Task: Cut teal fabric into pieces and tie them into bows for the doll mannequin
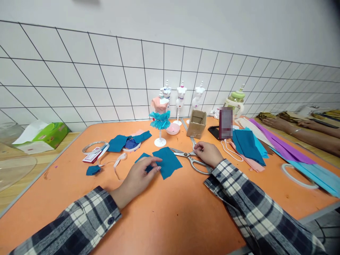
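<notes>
My left hand (142,175) hovers at or rests on two pieces of teal crepe paper (168,163), its fingers loosely stretched and apart. My right hand (208,153) is closed, fingertips pinched by a slim grey metal piece (193,141); what they grip is hidden. Under and beside that hand lie metal scissors (190,158), blades pointing left at the paper. Behind the paper stands a small white mannequin (160,141) with a peach top and a ruffled turquoise crepe skirt.
Three more mannequins (181,94), a pink bowl (173,129), a cardboard box (197,123) and a phone (225,123) stand behind. Ribbon (120,159) and paper scraps (118,142) lie left. Coloured crepe sheets (248,145) lie right, near another person's arms (305,132).
</notes>
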A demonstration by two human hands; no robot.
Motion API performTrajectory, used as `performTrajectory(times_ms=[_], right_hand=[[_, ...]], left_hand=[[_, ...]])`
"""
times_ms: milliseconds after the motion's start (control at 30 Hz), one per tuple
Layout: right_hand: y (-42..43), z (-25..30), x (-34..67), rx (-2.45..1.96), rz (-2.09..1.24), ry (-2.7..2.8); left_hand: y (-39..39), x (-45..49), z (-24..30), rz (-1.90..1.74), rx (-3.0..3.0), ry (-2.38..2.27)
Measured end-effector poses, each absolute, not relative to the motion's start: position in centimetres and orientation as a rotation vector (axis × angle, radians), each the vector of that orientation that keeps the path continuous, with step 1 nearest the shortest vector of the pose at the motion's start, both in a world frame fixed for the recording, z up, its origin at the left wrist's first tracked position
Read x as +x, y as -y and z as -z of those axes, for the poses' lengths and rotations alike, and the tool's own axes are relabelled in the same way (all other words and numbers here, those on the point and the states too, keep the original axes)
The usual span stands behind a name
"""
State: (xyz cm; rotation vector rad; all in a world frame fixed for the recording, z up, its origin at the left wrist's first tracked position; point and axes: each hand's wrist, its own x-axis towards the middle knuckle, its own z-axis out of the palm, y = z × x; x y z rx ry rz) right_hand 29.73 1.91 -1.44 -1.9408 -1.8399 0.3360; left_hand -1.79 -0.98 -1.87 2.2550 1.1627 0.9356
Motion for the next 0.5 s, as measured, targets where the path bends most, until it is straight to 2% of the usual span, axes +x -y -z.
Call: performTrajectory(times_ms=[133,267,367,500], right_hand=[[-1.7,0.7,29.6,-1.977,-0.223,1.965],[-0.7,-0.9,28.9,-1.993,0.001,2.32],[0.3,-1.8,27.9,-1.982,0.045,2.532],[0.9,-2.2,27.0,-2.046,0.059,2.506]], left_hand=[[1.1,-1.7,1.6,-0.939,2.252,-1.177],[1.1,-1.7,1.6,-0.932,2.261,-1.17],[1.1,-1.7,1.7,-0.939,2.264,-1.166],[1.1,-1.7,1.7,-0.948,2.26,-1.174]])
